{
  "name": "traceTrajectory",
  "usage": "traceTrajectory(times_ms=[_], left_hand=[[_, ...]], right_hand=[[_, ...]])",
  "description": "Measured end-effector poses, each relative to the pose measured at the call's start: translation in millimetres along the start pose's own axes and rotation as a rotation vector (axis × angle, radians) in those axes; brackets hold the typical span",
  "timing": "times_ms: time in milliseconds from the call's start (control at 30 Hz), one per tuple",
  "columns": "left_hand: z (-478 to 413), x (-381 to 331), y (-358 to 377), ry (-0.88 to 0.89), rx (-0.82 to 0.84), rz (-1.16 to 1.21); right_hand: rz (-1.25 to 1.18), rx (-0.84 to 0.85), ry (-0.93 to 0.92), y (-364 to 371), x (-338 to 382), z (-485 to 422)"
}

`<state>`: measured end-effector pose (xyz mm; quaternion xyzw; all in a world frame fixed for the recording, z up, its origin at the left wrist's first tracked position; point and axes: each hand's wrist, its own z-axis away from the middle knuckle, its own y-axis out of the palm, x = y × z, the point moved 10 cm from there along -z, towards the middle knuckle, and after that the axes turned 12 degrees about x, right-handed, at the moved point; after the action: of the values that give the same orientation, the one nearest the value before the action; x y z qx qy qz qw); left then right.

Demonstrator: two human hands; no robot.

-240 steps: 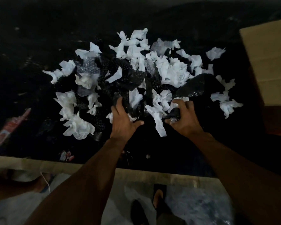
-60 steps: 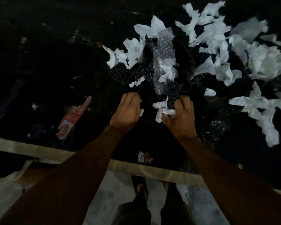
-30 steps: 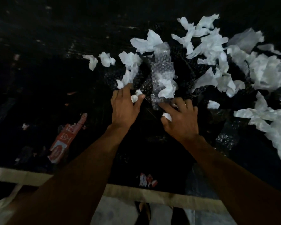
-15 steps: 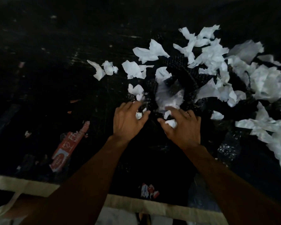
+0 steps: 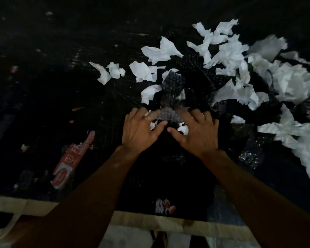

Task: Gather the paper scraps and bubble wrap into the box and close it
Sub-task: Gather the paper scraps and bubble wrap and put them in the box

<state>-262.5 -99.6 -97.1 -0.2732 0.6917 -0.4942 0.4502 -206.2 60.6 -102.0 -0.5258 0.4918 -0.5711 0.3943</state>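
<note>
Near edge: pale border strip [image 5: 168, 223] along the dark surface [image 5: 43, 42], a small red-and-white wrapper [image 5: 164, 206] just inside it, a longer red label [image 5: 70, 161] off to the left. Mid: left hand [image 5: 141, 129] and right hand [image 5: 195, 135] lie side by side, palms down, fingers spread and curled over one clear piece of bubble wrap [image 5: 166, 115] with a few small white bits under the palms; neither is clenched, thumbs nearly meeting. Beyond: dark bubble wrap pieces [image 5: 174, 85] mixed into the paper scraps [image 5: 231, 54], which fan out far to the right; a few outlying scraps [image 5: 107, 72] sit apart on the left. Risk, as judged: the loose raking hold will likely shed small bits on lifting; light paper may drift or slide off the near edge; the left outliers and the clear wrap, hard to see on black, may get missed. Containers: no box in view, so its contents and flaps cannot be told.
</note>
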Motion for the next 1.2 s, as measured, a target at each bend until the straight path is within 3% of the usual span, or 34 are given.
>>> traceTrajectory(times_ms=[167, 300, 433, 533, 733, 967, 1200], left_hand=[[4, 13, -6, -0.057, -0.123, 0.18], [1, 4, -11, -0.014, 0.031, 0.211], [6, 1, -14, -0.09, 0.19, 0.121], [13, 7, -29, -0.14, 0.153, 0.134], [-23, -15, -117, -0.143, 0.011, 0.184], [-94, -131, -227, 0.219, -0.155, 0.265], [-117, -275, -256, 0.537, -0.063, 0.345]], right_hand=[[-0.051, -0.127, 0.05, -7, -5, 1], [-0.143, -0.058, -0.035, -11, 0, 0], [-0.232, 0.145, 0.067, -24, -8, -9], [-0.355, 0.346, 0.148, -28, -19, -8], [-0.369, 0.079, 0.229, -124, -38, -21], [-0.544, -0.23, 0.306, -261, -80, -17], [-0.607, -0.363, 0.239, -364, -154, 27]])
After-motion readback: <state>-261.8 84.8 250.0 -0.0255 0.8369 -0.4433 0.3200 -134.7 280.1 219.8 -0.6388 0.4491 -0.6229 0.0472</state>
